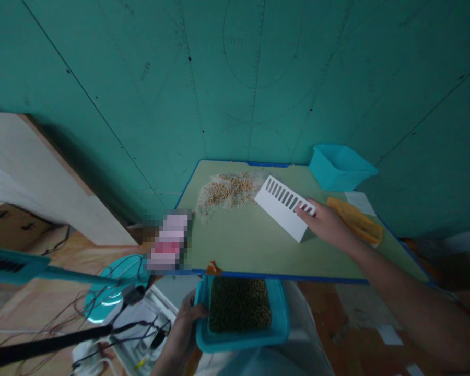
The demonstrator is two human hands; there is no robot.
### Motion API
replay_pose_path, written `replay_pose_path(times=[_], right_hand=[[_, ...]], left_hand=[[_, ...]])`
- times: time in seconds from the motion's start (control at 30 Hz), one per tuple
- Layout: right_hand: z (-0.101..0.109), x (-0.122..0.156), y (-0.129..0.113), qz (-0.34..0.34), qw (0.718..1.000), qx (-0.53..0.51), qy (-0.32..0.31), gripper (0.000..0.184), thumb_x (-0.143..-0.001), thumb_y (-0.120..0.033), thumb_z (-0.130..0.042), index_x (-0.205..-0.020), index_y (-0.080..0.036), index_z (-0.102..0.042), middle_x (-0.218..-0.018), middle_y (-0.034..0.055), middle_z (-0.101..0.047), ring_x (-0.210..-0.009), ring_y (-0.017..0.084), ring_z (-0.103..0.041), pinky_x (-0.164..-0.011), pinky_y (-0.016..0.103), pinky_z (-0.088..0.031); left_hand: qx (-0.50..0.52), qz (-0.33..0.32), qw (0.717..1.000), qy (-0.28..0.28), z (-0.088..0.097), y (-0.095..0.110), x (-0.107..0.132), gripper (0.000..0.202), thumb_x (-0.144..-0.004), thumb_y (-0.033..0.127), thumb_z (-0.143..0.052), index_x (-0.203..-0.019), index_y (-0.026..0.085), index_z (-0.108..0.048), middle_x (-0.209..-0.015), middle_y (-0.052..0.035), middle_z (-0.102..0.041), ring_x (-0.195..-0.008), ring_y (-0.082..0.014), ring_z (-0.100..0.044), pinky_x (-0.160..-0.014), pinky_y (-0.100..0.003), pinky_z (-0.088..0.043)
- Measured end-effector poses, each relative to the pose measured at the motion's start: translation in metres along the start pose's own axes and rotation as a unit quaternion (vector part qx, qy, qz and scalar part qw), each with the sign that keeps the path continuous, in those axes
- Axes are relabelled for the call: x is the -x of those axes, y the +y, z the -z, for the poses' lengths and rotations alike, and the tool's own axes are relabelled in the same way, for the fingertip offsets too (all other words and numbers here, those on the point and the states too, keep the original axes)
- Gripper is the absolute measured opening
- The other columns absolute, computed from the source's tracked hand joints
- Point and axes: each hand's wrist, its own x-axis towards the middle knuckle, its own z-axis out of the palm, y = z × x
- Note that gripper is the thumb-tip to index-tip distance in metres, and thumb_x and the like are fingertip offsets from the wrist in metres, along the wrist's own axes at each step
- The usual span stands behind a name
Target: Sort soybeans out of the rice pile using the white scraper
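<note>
My right hand (311,215) grips one end of a white plastic piece with a row of slots (281,211), held tilted over the green tabletop (235,248). Left of its far end lies a spread of pale grains, resembling rice (203,209), with tan beans (231,188) over it. Below the front edge, my left hand (190,318) clasps the left rim of a turquoise basin (280,318), thumb over the side. Inside the basin are small dark green beans (235,305), with tan beans (262,308) toward the right.
At the table's back right stands a turquoise bin (337,169), with a folded yellow cloth (354,222) in front. A pixelated object (170,240) sits at the left edge. Cables and a turquoise stand base (113,287) occupy the floor at left. A green wall (235,104) rises behind.
</note>
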Motion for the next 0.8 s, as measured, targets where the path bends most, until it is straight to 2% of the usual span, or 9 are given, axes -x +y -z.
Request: replay_pose_path(times=[0.13, 0.33, 0.53, 0.8], right_hand=[[0.003, -0.004, -0.011, 0.007, 0.999, 0.021, 0.023, 0.022, -0.084, -0.039, -0.044, -0.082, -0.019, -0.054, -0.067, 0.0037, -0.064, -0.057, 0.016, -0.057, -0.048, 0.024, -0.036], [0.001, -0.021, -0.035, 0.076, 0.995, 0.064, 0.008, 0.023, -0.086, -0.036, -0.043, -0.075, -0.019, -0.053, -0.058, 0.0016, -0.057, -0.050, 0.014, -0.050, -0.045, 0.023, -0.028], [-0.011, -0.046, -0.044, 0.125, 0.988, 0.094, -0.015, 0.025, -0.087, -0.035, -0.042, -0.085, -0.018, -0.060, -0.067, 0.0050, -0.063, -0.055, 0.015, -0.053, -0.048, 0.023, -0.029], [-0.024, -0.065, -0.035, 0.154, 0.981, 0.110, -0.049, 0.028, -0.087, -0.034, -0.044, -0.100, -0.019, -0.064, -0.075, 0.0062, -0.068, -0.059, 0.015, -0.056, -0.051, 0.023, -0.032]], left_hand=[[-0.007, -0.008, 1.000, 0.004, -0.004, 0.001, 0.001, 0.028, -0.048, 0.006, -0.057, -0.072, 0.017, -0.068, -0.058, -0.0017, -0.071, -0.058, -0.0225, -0.066, -0.052, -0.029, -0.050], [0.001, 0.007, 1.000, -0.005, -0.001, -0.003, -0.004, 0.032, -0.046, 0.005, -0.058, -0.074, 0.017, -0.068, -0.058, -0.0015, -0.071, -0.058, -0.0238, -0.067, -0.053, -0.031, -0.050], [0.017, 0.012, 1.000, -0.004, 0.003, -0.003, -0.001, 0.034, -0.046, 0.006, -0.058, -0.077, 0.017, -0.068, -0.060, -0.0032, -0.072, -0.059, -0.0259, -0.067, -0.053, -0.033, -0.051], [0.019, 0.017, 1.000, -0.002, 0.009, -0.006, 0.000, 0.033, -0.048, 0.006, -0.058, -0.078, 0.017, -0.067, -0.058, -0.0017, -0.071, -0.059, -0.0252, -0.067, -0.051, -0.032, -0.050]])
